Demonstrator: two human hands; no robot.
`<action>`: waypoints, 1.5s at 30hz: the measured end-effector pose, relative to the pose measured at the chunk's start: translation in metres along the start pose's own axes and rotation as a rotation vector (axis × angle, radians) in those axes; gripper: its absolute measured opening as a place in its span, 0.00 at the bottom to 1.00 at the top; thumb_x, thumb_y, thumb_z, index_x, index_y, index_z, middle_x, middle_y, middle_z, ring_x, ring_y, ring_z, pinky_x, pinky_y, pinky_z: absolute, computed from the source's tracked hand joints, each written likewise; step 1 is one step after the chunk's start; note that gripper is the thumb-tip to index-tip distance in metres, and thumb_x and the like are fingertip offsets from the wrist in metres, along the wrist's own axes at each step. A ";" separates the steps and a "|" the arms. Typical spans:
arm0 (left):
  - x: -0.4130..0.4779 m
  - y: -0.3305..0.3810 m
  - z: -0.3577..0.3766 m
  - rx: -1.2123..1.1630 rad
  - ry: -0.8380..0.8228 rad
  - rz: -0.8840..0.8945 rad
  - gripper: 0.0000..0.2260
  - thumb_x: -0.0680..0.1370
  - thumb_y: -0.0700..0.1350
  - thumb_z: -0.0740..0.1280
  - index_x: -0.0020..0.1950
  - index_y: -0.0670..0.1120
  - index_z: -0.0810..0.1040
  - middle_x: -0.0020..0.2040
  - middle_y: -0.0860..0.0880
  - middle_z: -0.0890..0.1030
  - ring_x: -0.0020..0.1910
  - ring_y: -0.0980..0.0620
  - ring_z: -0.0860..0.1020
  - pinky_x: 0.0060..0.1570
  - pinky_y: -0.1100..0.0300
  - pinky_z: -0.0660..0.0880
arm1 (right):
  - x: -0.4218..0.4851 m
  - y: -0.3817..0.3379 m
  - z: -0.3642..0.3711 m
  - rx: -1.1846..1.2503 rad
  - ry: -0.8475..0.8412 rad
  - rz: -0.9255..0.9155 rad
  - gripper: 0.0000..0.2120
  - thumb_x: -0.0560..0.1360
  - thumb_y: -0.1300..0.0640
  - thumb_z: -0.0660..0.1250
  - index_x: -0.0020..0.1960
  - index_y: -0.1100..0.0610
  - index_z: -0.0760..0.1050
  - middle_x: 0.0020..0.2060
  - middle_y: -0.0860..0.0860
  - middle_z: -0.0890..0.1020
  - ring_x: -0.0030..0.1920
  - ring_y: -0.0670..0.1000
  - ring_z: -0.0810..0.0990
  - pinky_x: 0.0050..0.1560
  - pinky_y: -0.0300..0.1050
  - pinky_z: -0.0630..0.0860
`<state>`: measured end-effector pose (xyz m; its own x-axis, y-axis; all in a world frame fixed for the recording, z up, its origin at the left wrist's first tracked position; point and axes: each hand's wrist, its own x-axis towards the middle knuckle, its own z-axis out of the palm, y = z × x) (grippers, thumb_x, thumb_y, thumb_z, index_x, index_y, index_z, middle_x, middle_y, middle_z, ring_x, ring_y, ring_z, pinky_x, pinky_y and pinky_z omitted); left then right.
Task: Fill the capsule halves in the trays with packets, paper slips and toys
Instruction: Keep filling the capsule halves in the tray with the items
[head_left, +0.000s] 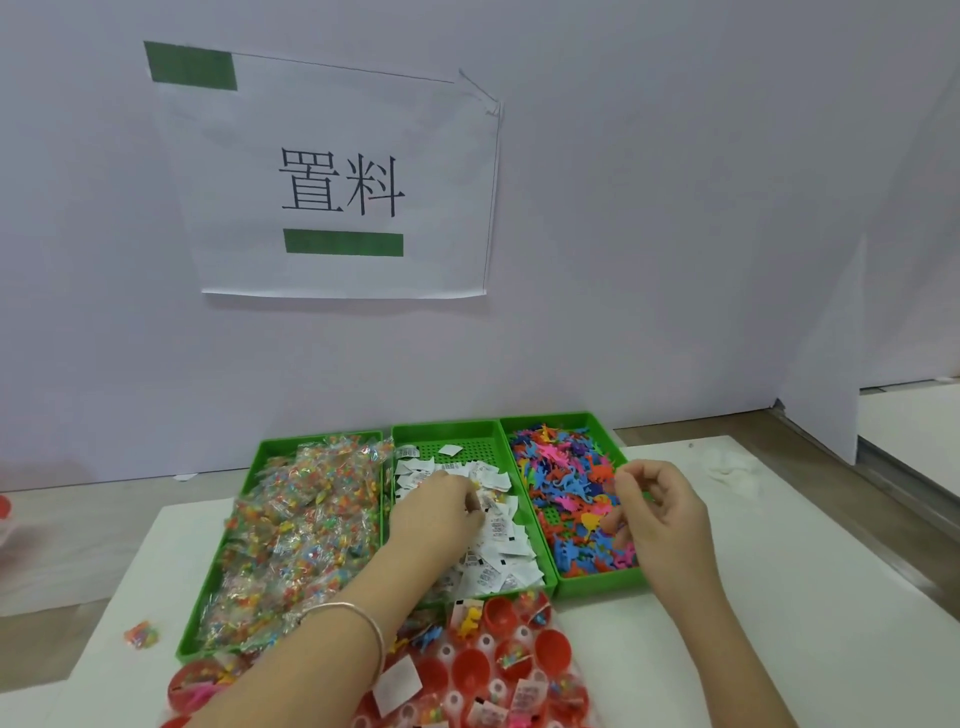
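Three green plastic bins (467, 441) sit side by side at the wall in our head cam. They hold clear packets of coloured beads (301, 535) on the left, white printed paper slips (501, 556) in the middle and small bright plastic toy dinosaurs (566, 478) on the right. Our left hand (441, 512) is down in the middle bin, fingers curled round some paper slips, looks like. Our right hand (660, 512) hovers over the toy dinosaurs, fingers curled; we can't tell if it's holding anything. Red plastic capsule halves (470, 670) sit nearest us, several with stuff inside.
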<state>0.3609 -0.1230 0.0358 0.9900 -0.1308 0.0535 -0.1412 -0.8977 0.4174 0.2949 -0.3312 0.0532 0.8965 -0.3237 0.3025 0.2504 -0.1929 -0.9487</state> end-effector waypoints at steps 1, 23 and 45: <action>-0.002 -0.002 -0.001 -0.037 0.037 -0.004 0.06 0.79 0.50 0.63 0.50 0.52 0.79 0.54 0.53 0.78 0.48 0.52 0.78 0.46 0.55 0.78 | -0.001 -0.001 0.002 0.007 -0.018 0.003 0.04 0.79 0.61 0.63 0.46 0.54 0.73 0.35 0.51 0.82 0.30 0.53 0.81 0.27 0.42 0.77; -0.162 -0.011 -0.095 -1.122 0.077 -0.029 0.07 0.77 0.41 0.69 0.45 0.50 0.86 0.32 0.54 0.81 0.30 0.60 0.75 0.32 0.68 0.73 | -0.090 -0.098 0.058 0.151 -0.551 0.174 0.08 0.66 0.50 0.75 0.43 0.51 0.84 0.37 0.50 0.83 0.34 0.49 0.80 0.28 0.42 0.77; -0.092 -0.102 -0.083 0.166 0.020 -0.221 0.14 0.74 0.55 0.70 0.58 0.54 0.82 0.56 0.53 0.82 0.52 0.54 0.79 0.55 0.55 0.77 | -0.067 -0.067 0.019 0.466 -0.366 0.323 0.11 0.66 0.61 0.69 0.48 0.63 0.81 0.39 0.57 0.85 0.28 0.53 0.82 0.25 0.40 0.78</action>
<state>0.2844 0.0156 0.0634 0.9966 0.0826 -0.0037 0.0806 -0.9604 0.2665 0.2249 -0.2793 0.0946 0.9983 0.0523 0.0239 0.0067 0.3071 -0.9516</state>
